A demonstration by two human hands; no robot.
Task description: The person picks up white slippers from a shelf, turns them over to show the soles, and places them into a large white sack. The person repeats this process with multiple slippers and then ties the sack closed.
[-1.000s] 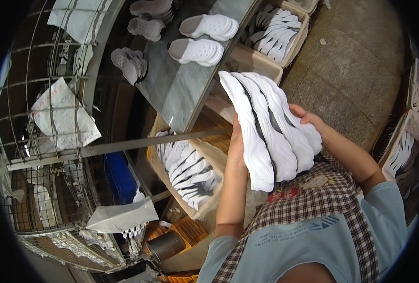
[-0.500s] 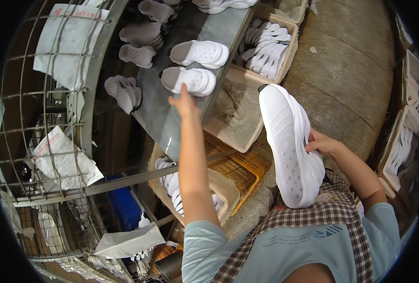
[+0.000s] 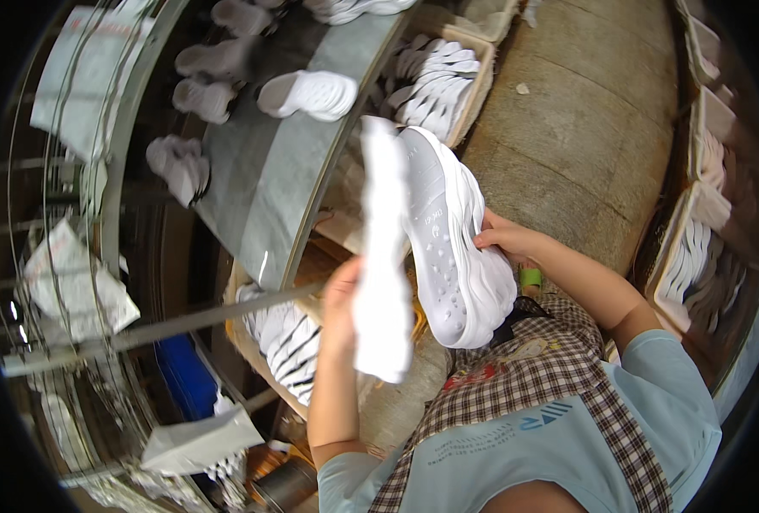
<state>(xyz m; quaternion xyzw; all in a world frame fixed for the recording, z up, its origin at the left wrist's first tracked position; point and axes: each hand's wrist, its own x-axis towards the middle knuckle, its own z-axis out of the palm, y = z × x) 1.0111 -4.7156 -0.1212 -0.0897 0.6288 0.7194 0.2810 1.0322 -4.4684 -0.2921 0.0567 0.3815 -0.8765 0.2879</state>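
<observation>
Between thumb and fingers of left hand [image 3: 343, 295], blurry white shoe sole [image 3: 382, 256] gripped upright, right hand [image 3: 506, 242] clamped around stack of white soles [image 3: 456, 235] just beside it, near conveyor belt [image 3: 268, 171].

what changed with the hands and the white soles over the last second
The left hand reached out to the grey belt, then came back holding one blurred white sole in its grip. The right hand kept its stack of soles. The crates of soles stayed put.
</observation>
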